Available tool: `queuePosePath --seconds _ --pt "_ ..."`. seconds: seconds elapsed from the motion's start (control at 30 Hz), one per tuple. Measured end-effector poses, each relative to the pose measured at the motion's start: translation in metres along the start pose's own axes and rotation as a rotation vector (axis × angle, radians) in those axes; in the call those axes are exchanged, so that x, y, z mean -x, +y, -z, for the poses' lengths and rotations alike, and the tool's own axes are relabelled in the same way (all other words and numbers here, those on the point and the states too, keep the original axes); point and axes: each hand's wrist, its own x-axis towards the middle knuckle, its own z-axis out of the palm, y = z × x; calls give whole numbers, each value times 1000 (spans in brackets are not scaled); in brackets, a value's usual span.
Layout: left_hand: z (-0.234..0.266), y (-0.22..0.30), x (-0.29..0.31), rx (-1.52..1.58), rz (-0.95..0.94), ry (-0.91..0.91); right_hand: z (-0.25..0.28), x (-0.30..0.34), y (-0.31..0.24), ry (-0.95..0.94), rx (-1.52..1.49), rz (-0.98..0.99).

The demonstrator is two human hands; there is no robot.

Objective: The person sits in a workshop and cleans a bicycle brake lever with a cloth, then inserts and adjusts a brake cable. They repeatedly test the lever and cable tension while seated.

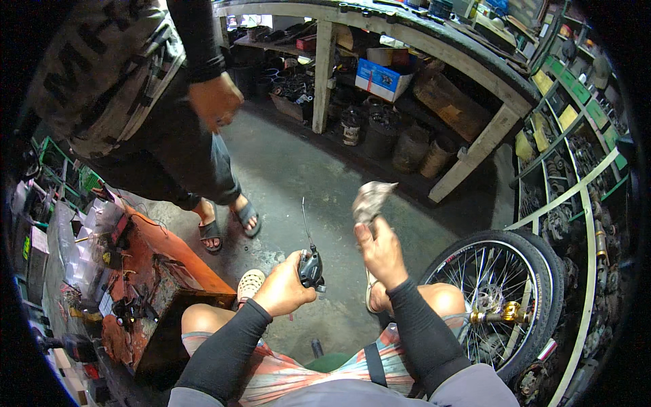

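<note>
My left hand (282, 287) is closed around a black bicycle shifter (311, 268), held in front of my knees. A thin inner cable (306, 220) sticks up from the top of it. To the right, my right hand (383, 249) grips a crumpled, greyish, stained rag (371, 202), raised above the floor and apart from the shifter. Part of the shifter is hidden behind my left fingers and palm.
A person in dark clothes and sandals (210, 234) stands at the left. An orange wooden box (169, 264) with tools is beside my left knee; bicycle wheels (498, 292) lean by my right knee. Ahead is a workbench (407, 41); parts shelves (576, 176) line the right.
</note>
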Motion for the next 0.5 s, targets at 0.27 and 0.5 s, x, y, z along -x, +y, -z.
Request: queuePosePath --seconds 0.27,0.5 --pt "-8 4 -4 49 -17 -58 -47 32 -6 -50 3 348" --pt "-12 -2 -13 61 44 -101 -47 28 3 43 100 462"
